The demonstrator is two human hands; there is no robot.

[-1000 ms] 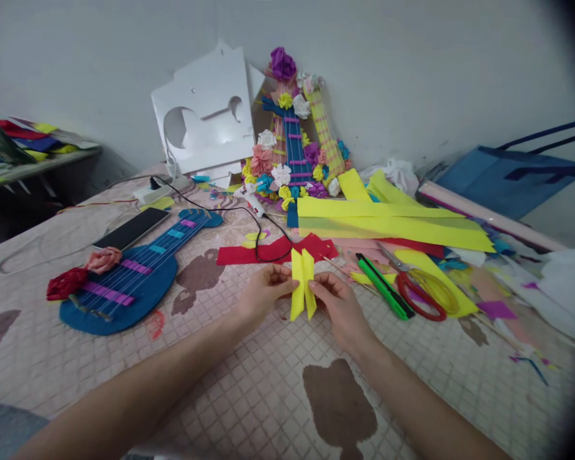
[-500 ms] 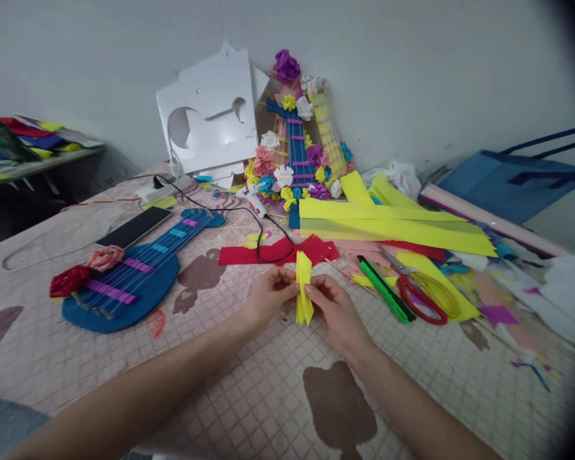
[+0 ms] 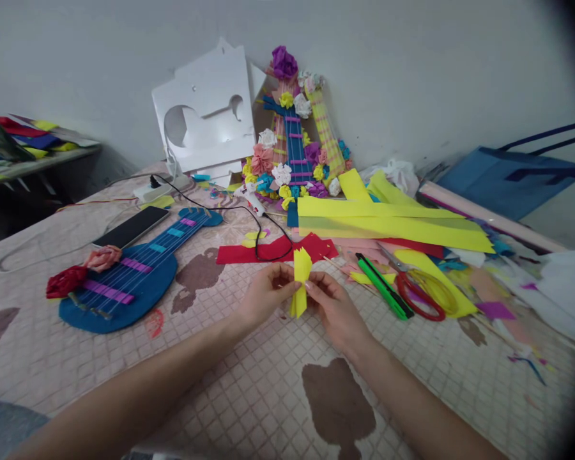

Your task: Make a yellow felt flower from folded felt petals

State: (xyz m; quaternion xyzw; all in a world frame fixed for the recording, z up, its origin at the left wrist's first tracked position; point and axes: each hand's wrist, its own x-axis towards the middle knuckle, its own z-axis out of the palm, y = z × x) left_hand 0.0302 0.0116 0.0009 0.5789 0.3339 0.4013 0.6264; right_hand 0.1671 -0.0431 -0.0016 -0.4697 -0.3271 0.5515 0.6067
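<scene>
Between my two hands is a small folded strip of yellow crepe paper (image 3: 301, 263), held upright above the table, its top edge jagged. My left hand (image 3: 269, 291) pinches it from the left with thumb and fingers. From the right, my right hand (image 3: 333, 305) grips the same paper, thumb against its side. Just beyond my fingers lies a red paper strip (image 3: 234, 254), with a black cord looped over it. A green box cutter (image 3: 384, 286) and red-handled scissors (image 3: 418, 297) rest to the right of my right hand.
A blue paper guitar (image 3: 124, 287) with paper roses and a phone (image 3: 131, 227) lie on the left. A glue gun (image 3: 253, 199) sits before flower-covered guitars (image 3: 297, 153). Long yellow paper sheets (image 3: 393, 230) cover the right rear, near a white foam board (image 3: 206, 108).
The folded yellow paper has been turned slightly between my fingers, so a flatter face shows now. Both hands remain on it. The view has shifted a little.
</scene>
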